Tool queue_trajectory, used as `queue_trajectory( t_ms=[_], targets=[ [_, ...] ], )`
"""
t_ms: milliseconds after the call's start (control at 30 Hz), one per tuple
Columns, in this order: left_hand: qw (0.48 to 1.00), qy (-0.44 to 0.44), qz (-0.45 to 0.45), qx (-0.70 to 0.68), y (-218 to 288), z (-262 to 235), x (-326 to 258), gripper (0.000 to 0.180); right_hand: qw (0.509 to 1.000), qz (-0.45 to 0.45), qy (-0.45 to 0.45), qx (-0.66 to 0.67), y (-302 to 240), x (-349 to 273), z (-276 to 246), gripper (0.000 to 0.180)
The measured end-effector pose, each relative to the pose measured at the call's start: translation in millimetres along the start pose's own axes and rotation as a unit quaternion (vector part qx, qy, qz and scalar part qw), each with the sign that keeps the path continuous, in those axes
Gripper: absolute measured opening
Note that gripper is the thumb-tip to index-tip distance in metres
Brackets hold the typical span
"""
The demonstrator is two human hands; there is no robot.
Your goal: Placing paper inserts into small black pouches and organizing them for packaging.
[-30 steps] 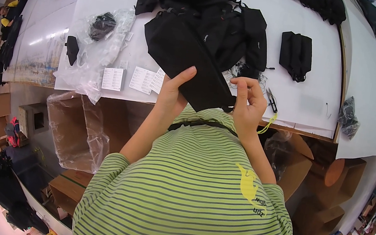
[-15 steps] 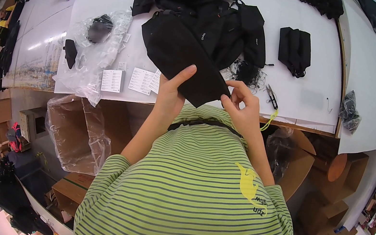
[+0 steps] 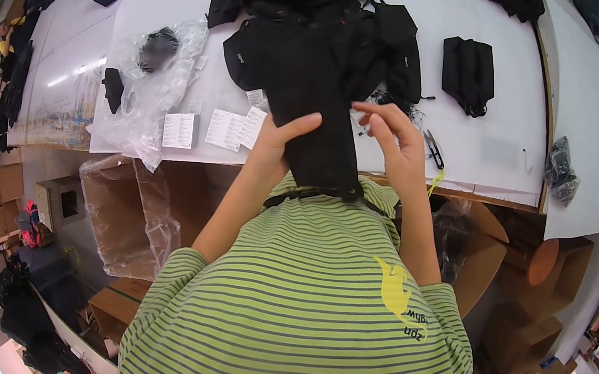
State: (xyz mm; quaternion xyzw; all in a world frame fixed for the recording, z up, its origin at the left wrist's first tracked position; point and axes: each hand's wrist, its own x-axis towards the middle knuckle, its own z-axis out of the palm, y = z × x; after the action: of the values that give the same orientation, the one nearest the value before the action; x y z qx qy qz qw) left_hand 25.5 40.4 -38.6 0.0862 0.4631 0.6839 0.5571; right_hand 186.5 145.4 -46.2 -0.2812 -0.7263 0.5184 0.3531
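While left hand (image 3: pixel 279 141) grips the black garment (image 3: pixel 312 104) at the table (image 3: pixel 476 147) edge, right hand (image 3: pixel 391 143) fingers curl half-spread beside it; looks mid-inspection, next needs a firm pinch.

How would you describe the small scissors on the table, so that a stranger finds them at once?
Start at the white table and follow its near edge to the person's right hand. Just right of that hand lie the small scissors, pointing away from the person. Unlike the soft black garments around them, they are thin and hard, with a yellow cord hanging over the table edge below them.
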Motion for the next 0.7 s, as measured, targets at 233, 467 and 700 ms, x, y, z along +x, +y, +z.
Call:
queue_trajectory(
  t_ms=[233,467,700],
  targets=[
    [0.991,-0.063,-0.108,0.052,-2.1,21.1,-10.4,0.053,0.963,0.048,0.137,0.229,-14.2,37.3,10.6,0.025],
    [0.995,-0.021,-0.097,0.029,-9.1,16.4,-4.5,0.046,0.986,-0.012,0.154,0.069,-13.8,34.2,4.7,0.01],
    [0.971,-0.039,-0.149,-0.181,10.9,-6.9,24.2,0.027,0.993,-0.017,-0.067,0.093,-42.3,-4.1,8.2,0.01]
  ],
)
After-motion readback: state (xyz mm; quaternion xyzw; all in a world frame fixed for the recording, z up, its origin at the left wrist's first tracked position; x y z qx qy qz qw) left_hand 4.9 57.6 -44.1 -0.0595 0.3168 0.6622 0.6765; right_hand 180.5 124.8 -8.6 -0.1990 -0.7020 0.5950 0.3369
